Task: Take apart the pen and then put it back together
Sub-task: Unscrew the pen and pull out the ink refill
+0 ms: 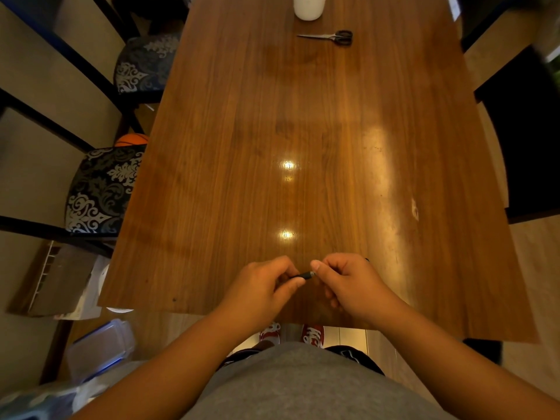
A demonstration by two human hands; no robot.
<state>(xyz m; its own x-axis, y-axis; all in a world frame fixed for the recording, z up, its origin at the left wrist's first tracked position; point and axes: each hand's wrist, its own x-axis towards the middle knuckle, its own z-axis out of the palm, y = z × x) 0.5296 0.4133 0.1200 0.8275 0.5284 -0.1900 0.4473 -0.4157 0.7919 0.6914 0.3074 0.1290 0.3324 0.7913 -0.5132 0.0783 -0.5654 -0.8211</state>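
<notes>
Gripping dark pen (304, 274), left hand (260, 286) and right hand (348, 283) curled round its ends

Brown wood-grain table (303, 116), black pen (301, 274), black-handled scissors (328, 37), damask-patterned chair seats (103, 189).

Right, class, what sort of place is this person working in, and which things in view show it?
Most likely a home dining room: a long wooden table with patterned upholstered chairs along one side, scissors lying at its far end, and a basketball behind one chair.
</notes>
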